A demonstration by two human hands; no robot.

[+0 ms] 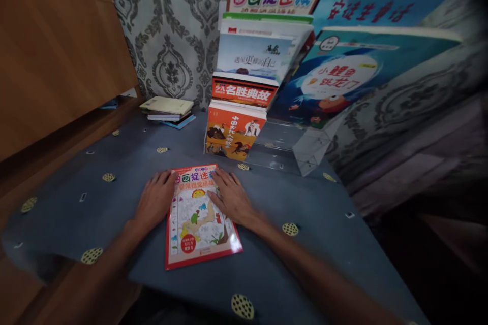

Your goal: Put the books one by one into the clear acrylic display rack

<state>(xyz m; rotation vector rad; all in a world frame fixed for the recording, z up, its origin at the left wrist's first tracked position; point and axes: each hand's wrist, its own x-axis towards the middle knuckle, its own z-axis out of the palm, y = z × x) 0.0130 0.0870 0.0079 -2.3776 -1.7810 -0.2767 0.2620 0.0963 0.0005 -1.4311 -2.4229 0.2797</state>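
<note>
A thin picture book (200, 216) with a red border lies flat on the cloth-covered table, its cover up and drawn with a sun, a green figure and small animals. My left hand (157, 197) rests along its upper left edge, fingers stretched forward, fingertips at the cover's margin. Over the upper right edge lies my right hand (232, 197), fingers extended and the thumb reaching across onto the cover. Both hands partly hide the large title characters. Neither hand appears to grip the book; they touch it from the two sides.
A clear stepped rack (310, 150) holds several upright books, an orange one (234, 129) at its front and a blue-green one (328, 78) at right. A small stack of books (168, 106) lies at the back left. Beside the patterned tablecloth (125, 213) stands a wooden cabinet (61, 56).
</note>
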